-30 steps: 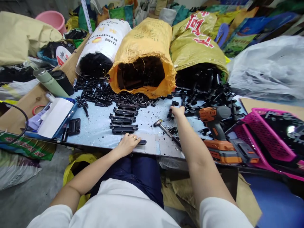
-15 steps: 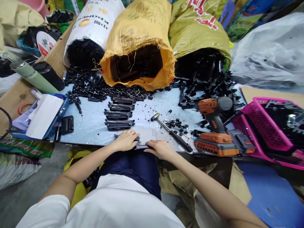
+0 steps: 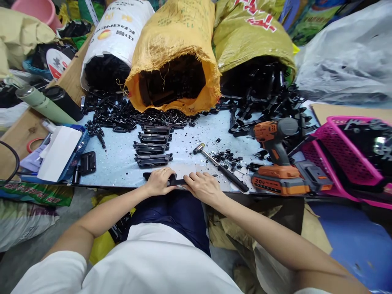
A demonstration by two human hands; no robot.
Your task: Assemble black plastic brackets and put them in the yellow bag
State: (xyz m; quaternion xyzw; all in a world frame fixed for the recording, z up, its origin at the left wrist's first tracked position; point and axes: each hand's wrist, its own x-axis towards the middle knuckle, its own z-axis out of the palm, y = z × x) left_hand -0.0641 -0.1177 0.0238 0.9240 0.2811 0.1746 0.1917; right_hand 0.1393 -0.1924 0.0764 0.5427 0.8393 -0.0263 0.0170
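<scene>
At the front edge of the table, my left hand [image 3: 159, 181] is closed around the left part of a long black plastic part [image 3: 180, 181]. My right hand [image 3: 203, 188] grips the same part farther right, its fingers curled over it. Both hands cover much of the part. Just beyond my left hand lies a row of several similar black assemblies [image 3: 153, 159]. To the right of my right hand is a hammer [image 3: 225, 173] with a black handle, beside a small pile of black-headed pins [image 3: 229, 159].
An orange cordless drill [image 3: 277, 159] stands at right, near a pink basket [image 3: 352, 159]. Behind, a yellow sack [image 3: 174, 32], a white sack [image 3: 118, 32] and an olive sack [image 3: 254, 41] open toward me. Loose black parts [image 3: 112, 112] spill at left. A blue tray [image 3: 81, 143] holds odds and ends.
Both hands now hold the black part lifted slightly at the table edge, where they rested low on the tabletop before. My right hand has curled its fingers over it.
</scene>
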